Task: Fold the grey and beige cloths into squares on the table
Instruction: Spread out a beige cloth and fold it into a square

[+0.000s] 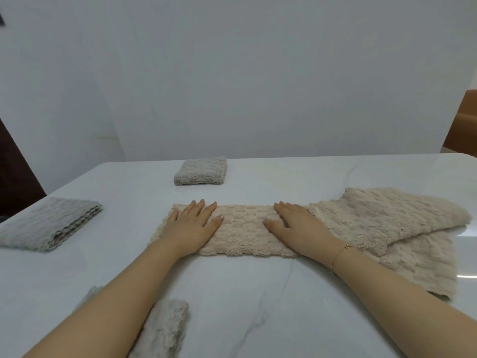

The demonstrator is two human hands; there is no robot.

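Note:
A beige cloth (245,228) lies folded into a long strip in the middle of the white table (258,293). My left hand (193,223) presses flat on its left end, fingers straight. On its right end my right hand (296,223) lies flat too, palm down. More beige cloth (387,223) lies loose and rumpled to the right, touching the strip. A grey cloth (200,171) sits folded into a square at the back. Another grey cloth (49,223) lies folded in layers at the left.
A fluffy grey cloth (165,329) lies near the front edge under my left forearm. A white wall stands close behind the table. A brown wooden piece (462,125) shows at the far right.

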